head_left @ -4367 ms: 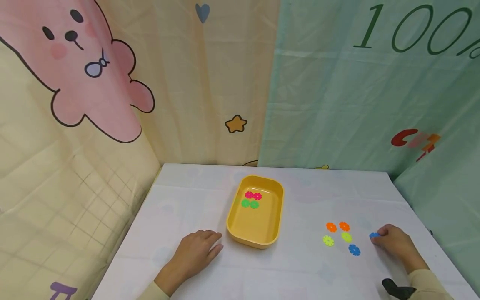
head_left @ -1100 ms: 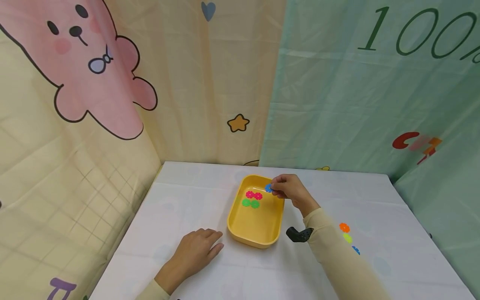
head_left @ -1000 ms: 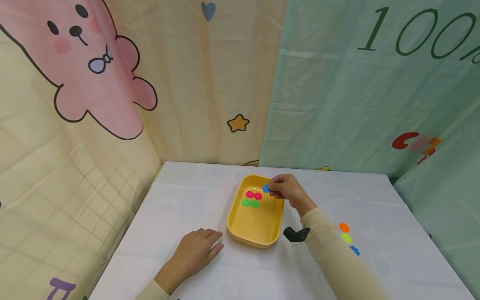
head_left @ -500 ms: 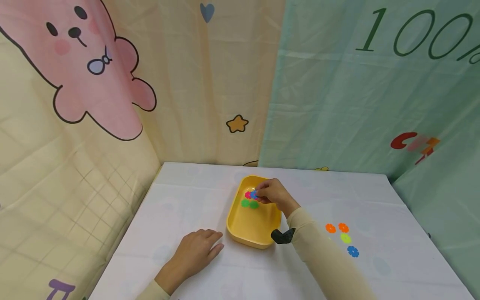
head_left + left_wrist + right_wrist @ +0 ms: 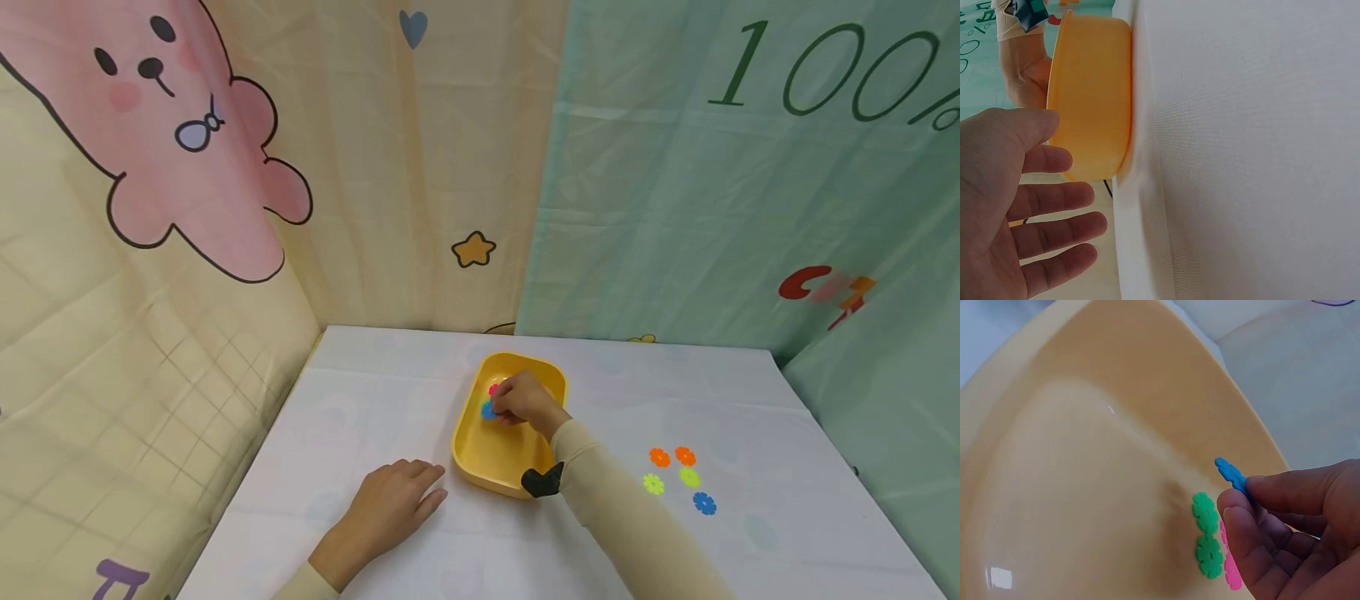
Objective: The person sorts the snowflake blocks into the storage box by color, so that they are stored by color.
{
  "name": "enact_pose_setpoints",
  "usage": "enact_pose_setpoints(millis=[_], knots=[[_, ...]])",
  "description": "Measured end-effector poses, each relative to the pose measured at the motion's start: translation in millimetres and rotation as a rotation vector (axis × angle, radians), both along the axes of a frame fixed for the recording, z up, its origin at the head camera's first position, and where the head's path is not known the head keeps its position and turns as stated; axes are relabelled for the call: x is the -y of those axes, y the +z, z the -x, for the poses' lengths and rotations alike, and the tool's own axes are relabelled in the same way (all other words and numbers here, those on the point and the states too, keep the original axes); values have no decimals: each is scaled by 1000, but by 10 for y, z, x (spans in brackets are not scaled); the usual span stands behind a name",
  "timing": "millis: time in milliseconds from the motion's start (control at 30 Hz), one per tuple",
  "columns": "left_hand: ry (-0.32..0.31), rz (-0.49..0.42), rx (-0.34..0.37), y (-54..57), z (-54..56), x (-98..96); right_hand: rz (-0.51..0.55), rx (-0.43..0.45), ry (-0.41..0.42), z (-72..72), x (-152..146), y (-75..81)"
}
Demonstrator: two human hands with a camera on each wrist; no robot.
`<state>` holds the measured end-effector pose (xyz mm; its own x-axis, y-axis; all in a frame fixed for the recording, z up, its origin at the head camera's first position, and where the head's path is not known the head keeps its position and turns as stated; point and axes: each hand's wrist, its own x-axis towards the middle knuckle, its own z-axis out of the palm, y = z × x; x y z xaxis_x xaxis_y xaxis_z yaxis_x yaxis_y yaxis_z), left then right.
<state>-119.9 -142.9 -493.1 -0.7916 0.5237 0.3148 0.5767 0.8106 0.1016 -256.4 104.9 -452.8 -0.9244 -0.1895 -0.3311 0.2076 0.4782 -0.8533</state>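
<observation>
My right hand (image 5: 528, 402) reaches over the yellow tray (image 5: 491, 477) and pinches a blue flower-shaped disc (image 5: 1232, 475) between thumb and fingers. In the right wrist view the disc is tilted, above the tray's floor. Below it lie two green flower discs (image 5: 1207, 536) end to end. Beside those are pink flower discs (image 5: 1232, 569), partly hidden behind my fingers. My left hand (image 5: 393, 508) rests on the table to the left of the tray, fingers relaxed and holding nothing; the left wrist view shows its spread fingers close to the tray's outer wall.
On the white table (image 5: 375, 392), right of the tray, lie two orange flower discs (image 5: 685, 456), two yellow-green ones (image 5: 654, 484) and a blue one (image 5: 704, 503). Patterned curtains (image 5: 375, 208) hang behind the table. A black device (image 5: 543, 481) sits on my right wrist.
My right hand picked up a blue disc from the table's right side and carried it left over the tray, then further left and nearer, over the green discs. My left hand stayed put.
</observation>
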Motion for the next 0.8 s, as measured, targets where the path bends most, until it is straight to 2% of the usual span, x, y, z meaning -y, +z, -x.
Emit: enact_pose_setpoints(millis=[267,500,800], knots=[[6,2,9,-10,-8,10,-56,-5,46,-5,73,-114],[3,-2,11,-14,-6,17,-128,-17,42,-2,141,-131],[0,-10,1,-17,0,24,-162,-23,70,-5,186,-132]])
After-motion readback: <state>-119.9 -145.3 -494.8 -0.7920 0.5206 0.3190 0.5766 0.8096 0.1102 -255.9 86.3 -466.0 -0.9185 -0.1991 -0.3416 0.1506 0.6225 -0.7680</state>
